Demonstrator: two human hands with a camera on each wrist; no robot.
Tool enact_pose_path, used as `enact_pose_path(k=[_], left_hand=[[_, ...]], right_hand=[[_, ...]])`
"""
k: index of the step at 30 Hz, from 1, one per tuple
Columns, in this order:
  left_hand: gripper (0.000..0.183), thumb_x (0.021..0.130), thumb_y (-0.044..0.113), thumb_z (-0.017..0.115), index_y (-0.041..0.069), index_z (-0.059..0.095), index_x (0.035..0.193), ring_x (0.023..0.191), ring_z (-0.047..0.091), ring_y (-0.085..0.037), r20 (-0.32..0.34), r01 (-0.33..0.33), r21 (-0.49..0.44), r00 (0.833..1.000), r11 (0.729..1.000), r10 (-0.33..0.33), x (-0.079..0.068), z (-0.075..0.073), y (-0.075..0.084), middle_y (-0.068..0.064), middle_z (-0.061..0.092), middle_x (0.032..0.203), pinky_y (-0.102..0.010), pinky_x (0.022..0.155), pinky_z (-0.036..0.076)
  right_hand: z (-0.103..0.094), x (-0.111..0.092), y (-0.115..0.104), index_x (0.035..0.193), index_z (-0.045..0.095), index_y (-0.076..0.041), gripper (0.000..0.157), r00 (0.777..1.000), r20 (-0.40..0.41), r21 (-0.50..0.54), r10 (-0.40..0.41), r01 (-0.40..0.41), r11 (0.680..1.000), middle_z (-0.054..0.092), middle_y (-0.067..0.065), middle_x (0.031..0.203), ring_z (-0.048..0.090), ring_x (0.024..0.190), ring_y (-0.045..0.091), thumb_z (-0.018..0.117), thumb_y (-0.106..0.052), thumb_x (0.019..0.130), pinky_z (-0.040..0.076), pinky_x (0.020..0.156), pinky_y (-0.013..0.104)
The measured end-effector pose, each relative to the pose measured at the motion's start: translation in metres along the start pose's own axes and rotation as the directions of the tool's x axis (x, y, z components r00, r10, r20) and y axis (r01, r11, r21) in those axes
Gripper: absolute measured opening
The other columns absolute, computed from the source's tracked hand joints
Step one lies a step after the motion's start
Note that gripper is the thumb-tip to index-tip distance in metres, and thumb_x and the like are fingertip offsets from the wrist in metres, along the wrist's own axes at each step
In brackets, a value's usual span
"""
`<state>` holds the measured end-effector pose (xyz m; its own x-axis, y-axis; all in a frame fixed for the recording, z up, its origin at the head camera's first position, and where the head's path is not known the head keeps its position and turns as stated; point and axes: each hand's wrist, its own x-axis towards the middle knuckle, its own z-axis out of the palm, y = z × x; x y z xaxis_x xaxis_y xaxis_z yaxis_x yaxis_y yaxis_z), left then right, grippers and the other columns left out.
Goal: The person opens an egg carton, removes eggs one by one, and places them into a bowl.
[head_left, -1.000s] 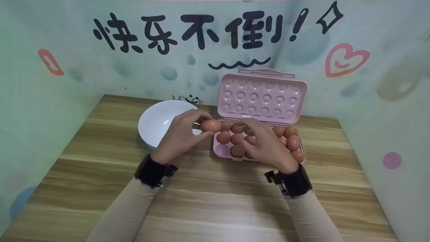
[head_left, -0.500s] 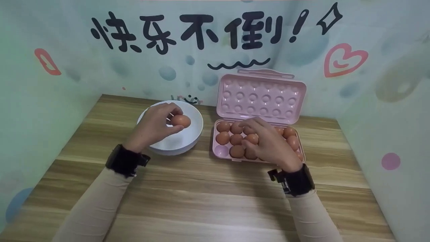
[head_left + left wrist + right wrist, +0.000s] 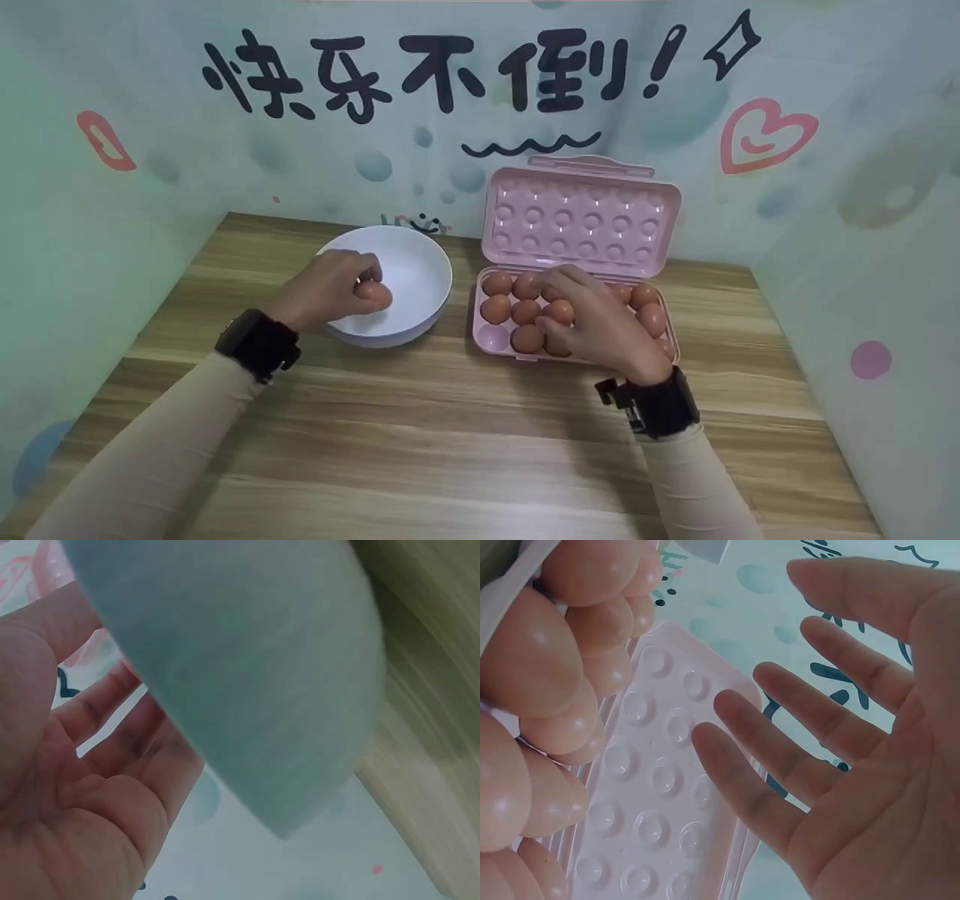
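Observation:
A brown egg [image 3: 376, 293] is pinched in my left hand [image 3: 319, 289], which reaches over the near-left rim of the white bowl [image 3: 420, 281]. From the left wrist, the bowl's outer wall [image 3: 247, 675] hides the fingertips and nearly all of the egg. My right hand [image 3: 604, 322] hovers above the pink egg carton [image 3: 581, 221], covering part of its rows. In the right wrist view its fingers [image 3: 810, 720] are spread and hold nothing, apart from the brown eggs [image 3: 532, 652]. The carton's front-left pocket [image 3: 493, 337] has no egg in it.
The carton's dimpled lid stands raised against the printed backdrop [image 3: 420, 165]. A wood-grain table [image 3: 450, 435] carries the bowl on the left and the carton on the right, with a gap between them. Fabric walls close in the back and both sides.
My left hand has carried the egg left from beside the carton, then lowered it into the bowl. The right hand has barely moved over the carton.

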<state>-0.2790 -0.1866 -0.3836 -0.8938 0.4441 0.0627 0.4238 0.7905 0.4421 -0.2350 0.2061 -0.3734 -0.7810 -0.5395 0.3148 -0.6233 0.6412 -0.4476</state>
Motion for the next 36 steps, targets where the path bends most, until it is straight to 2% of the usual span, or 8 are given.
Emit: enact_pose_path(k=[5,12,20,27,29,34,35,36], left_hand=[[0.022,0.086,0.008,0.082,0.000,0.071,0.103,0.092,0.058,-0.029,0.082,0.047,0.019,0.995,0.999,-0.048,0.0014,-0.0005,-0.0053,-0.014,0.071,0.097,-0.039,0.082,0.047],[0.020,0.084,0.005,0.080,0.001,0.071,0.101,0.090,0.057,-0.029,0.117,0.046,0.039,0.992,0.998,-0.051,0.0010,0.0000,-0.0065,-0.013,0.070,0.093,-0.040,0.081,0.046],[0.023,0.085,0.006,0.080,0.002,0.069,0.105,0.095,0.057,-0.032,0.184,0.095,0.071,0.977,0.993,-0.107,-0.0009,0.0006,-0.0075,-0.014,0.069,0.098,-0.044,0.087,0.048],[0.023,0.085,0.008,0.078,0.001,0.067,0.104,0.095,0.058,-0.032,0.195,0.095,0.072,0.975,0.993,-0.108,-0.0015,-0.0006,-0.0096,-0.015,0.069,0.098,-0.045,0.085,0.049],[0.023,0.085,0.008,0.077,0.001,0.067,0.104,0.095,0.058,-0.033,0.198,0.089,0.073,0.975,0.993,-0.102,-0.0023,-0.0010,-0.0093,-0.016,0.070,0.099,-0.045,0.086,0.049],[0.025,0.088,0.012,0.078,-0.001,0.068,0.107,0.098,0.059,-0.033,0.208,0.114,0.041,0.971,0.993,-0.120,-0.0036,-0.0025,-0.0072,-0.017,0.070,0.104,-0.046,0.089,0.050],[0.026,0.089,0.013,0.078,-0.001,0.068,0.108,0.099,0.059,-0.033,0.206,0.115,0.038,0.971,0.993,-0.121,-0.0035,-0.0029,-0.0064,-0.018,0.070,0.105,-0.047,0.089,0.050],[0.026,0.089,0.013,0.078,-0.001,0.068,0.109,0.099,0.059,-0.033,0.202,0.113,0.038,0.972,0.993,-0.118,-0.0035,-0.0033,-0.0054,-0.018,0.070,0.106,-0.047,0.090,0.050]], right_hand=[[0.0010,0.0019,0.0019,0.125,0.071,-0.019,0.038,1.000,0.005,0.008,-0.023,0.023,1.000,0.067,-0.002,0.126,0.058,0.116,0.015,0.071,-0.004,0.090,0.051,0.101,0.037],[0.0007,0.0015,0.0016,0.128,0.070,-0.020,0.042,1.000,0.016,0.007,-0.023,0.023,1.000,0.067,0.000,0.129,0.057,0.119,0.017,0.070,-0.003,0.089,0.050,0.103,0.038],[0.0027,0.0024,0.0028,0.126,0.067,-0.023,0.044,0.998,0.057,0.122,0.008,-0.015,0.992,0.062,-0.006,0.129,0.059,0.113,0.015,0.072,0.000,0.088,0.056,0.093,0.035],[0.0053,0.0034,0.0034,0.126,0.064,-0.023,0.048,0.997,0.072,0.260,-0.002,-0.017,0.966,0.067,-0.008,0.128,0.067,0.106,0.011,0.070,0.006,0.089,0.061,0.088,0.033],[0.0063,0.0044,0.0032,0.126,0.063,-0.023,0.049,0.997,0.071,0.279,-0.013,-0.007,0.960,0.069,-0.007,0.128,0.068,0.105,0.010,0.069,0.008,0.088,0.062,0.088,0.032],[0.0061,0.0045,0.0009,0.127,0.063,-0.026,0.054,0.997,0.082,0.307,0.016,-0.041,0.951,0.069,-0.008,0.125,0.069,0.104,0.008,0.070,0.010,0.088,0.063,0.086,0.033],[0.0054,0.0042,-0.0005,0.128,0.064,-0.026,0.054,0.995,0.092,0.335,0.030,-0.060,0.940,0.070,-0.008,0.124,0.069,0.103,0.008,0.069,0.011,0.088,0.063,0.086,0.033],[0.0043,0.0044,-0.0027,0.130,0.064,-0.025,0.054,0.991,0.124,0.407,0.049,-0.096,0.908,0.071,-0.006,0.125,0.071,0.102,0.011,0.067,0.011,0.089,0.064,0.087,0.037]])
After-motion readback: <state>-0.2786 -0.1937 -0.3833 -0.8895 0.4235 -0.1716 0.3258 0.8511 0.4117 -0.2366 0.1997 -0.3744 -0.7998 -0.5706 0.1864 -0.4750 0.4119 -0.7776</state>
